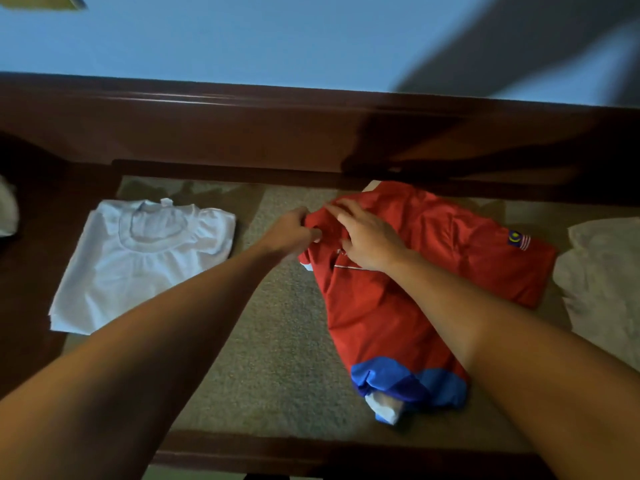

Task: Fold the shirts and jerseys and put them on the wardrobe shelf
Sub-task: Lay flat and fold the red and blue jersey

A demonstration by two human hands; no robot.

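Observation:
A red jersey (398, 306) with a blue and white hem and a small flag patch on its sleeve lies partly folded on the tan surface, right of centre. My left hand (294, 233) grips the jersey's top left edge near the collar, fingers curled round the cloth. My right hand (367, 237) rests on the jersey just beside it, fingers spread over the fabric. A folded white T-shirt (138, 268) lies flat at the left, collar facing up.
A dark wooden frame (242, 133) borders the tan surface (270, 341) at the back, left and front. A pale crumpled garment (602, 271) lies at the right edge. Something white (7, 209) shows at the far left. A blue wall is behind.

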